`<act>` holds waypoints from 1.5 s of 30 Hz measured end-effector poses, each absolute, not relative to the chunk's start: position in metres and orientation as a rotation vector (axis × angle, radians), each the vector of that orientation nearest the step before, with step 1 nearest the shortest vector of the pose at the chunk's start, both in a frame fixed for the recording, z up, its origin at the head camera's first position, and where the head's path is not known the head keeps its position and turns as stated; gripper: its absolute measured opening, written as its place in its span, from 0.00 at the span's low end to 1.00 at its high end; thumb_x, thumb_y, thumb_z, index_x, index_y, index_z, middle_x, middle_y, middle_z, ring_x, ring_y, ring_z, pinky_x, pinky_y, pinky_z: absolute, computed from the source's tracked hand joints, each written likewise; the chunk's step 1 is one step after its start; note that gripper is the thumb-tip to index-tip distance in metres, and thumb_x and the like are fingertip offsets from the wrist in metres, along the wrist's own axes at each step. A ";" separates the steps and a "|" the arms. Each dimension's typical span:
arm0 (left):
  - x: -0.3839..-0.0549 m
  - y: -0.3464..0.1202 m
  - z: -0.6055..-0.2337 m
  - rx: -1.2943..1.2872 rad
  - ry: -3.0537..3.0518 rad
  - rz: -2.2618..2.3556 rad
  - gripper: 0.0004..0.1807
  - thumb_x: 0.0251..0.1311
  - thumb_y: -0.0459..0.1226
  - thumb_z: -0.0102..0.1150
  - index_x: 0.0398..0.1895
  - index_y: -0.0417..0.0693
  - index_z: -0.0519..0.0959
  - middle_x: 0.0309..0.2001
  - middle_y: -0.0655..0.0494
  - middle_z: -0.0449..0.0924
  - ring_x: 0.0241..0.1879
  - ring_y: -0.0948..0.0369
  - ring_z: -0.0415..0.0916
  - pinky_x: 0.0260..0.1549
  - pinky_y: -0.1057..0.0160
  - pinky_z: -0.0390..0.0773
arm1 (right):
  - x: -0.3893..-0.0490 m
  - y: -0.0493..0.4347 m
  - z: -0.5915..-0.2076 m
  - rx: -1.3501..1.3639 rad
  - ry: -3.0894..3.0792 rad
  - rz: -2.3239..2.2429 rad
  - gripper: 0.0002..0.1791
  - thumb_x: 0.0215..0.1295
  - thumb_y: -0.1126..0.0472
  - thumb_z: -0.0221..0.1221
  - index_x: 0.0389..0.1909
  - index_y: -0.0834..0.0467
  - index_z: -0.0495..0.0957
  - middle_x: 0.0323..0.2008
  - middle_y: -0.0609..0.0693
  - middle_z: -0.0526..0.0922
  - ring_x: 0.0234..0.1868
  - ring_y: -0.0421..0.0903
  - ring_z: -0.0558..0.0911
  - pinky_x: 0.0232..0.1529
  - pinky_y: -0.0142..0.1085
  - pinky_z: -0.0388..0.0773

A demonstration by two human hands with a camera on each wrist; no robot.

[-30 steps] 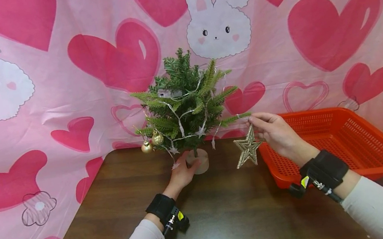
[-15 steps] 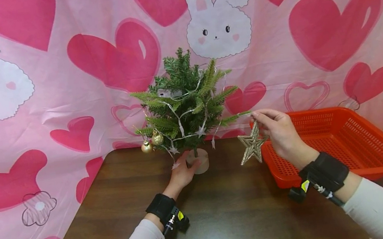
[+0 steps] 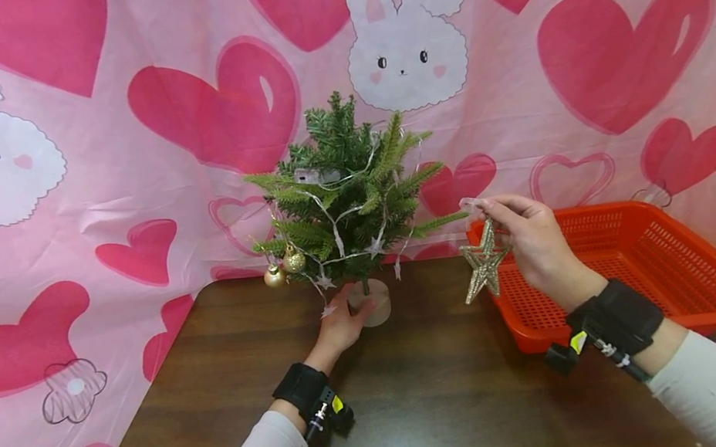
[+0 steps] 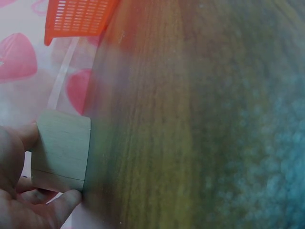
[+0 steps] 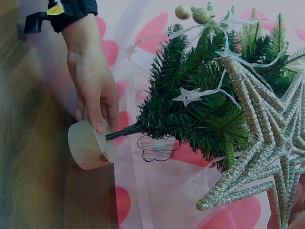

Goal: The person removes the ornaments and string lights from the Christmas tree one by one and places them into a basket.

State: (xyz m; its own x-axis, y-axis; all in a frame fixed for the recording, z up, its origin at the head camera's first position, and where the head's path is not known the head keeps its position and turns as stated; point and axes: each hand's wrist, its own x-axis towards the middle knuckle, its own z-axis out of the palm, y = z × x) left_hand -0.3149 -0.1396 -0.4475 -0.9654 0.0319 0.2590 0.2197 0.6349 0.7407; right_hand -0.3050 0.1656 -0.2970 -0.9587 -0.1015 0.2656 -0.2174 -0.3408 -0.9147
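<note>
A small artificial Christmas tree (image 3: pixel 354 200) stands on its round wooden base (image 3: pixel 377 300). My left hand (image 3: pixel 339 328) grips that base from the left, thumb on one side and fingers on the other in the left wrist view. At the tip of a right-hand branch (image 3: pixel 442 222), my right hand (image 3: pixel 537 246) pinches the top of a gold glitter star ornament (image 3: pixel 489 259). A clear loop (image 3: pixel 470 203) shows at the fingertips, beside the branch end. Close up in the right wrist view, the star (image 5: pixel 259 143) covers part of the tree.
Two gold baubles (image 3: pixel 275 274) hang on the tree's left side. A clear string of star lights (image 3: pixel 376 246) winds through the branches. To the right, a red plastic basket (image 3: pixel 680 258) sits behind my right hand. Behind the wooden table (image 3: pixel 396 420) hangs a pink heart-and-rabbit cloth (image 3: pixel 157 21).
My right hand has shifted to the right with the star, and its fingertips have drawn back a little from the branch tip. The left hand keeps its grip on the base.
</note>
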 end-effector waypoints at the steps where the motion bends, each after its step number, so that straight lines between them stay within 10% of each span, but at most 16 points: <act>1: -0.315 -0.140 -0.448 -0.199 -2.640 -1.244 0.29 0.67 0.45 0.59 0.65 0.36 0.69 0.63 0.34 0.73 0.64 0.37 0.69 0.60 0.39 0.70 | -0.305 0.166 -0.297 0.434 -1.765 2.479 0.06 0.68 0.60 0.62 0.36 0.50 0.87 0.30 0.40 0.89 0.31 0.33 0.82 0.28 0.27 0.74; 45: -0.316 -0.140 -0.449 -0.191 -2.664 -1.237 0.30 0.67 0.45 0.59 0.66 0.37 0.68 0.63 0.33 0.73 0.63 0.38 0.70 0.59 0.40 0.71 | -0.302 0.226 -0.273 0.621 -1.796 2.426 0.08 0.67 0.67 0.59 0.42 0.61 0.86 0.33 0.47 0.88 0.32 0.39 0.84 0.33 0.30 0.82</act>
State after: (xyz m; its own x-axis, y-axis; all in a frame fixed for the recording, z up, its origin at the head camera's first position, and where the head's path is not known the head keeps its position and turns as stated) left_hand -0.3159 -0.1398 -0.4486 -0.9721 0.0334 0.2321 0.1988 0.6420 0.7404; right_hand -0.3016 0.2261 -0.2727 -0.9170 -0.1875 0.3521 -0.2820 -0.3193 -0.9047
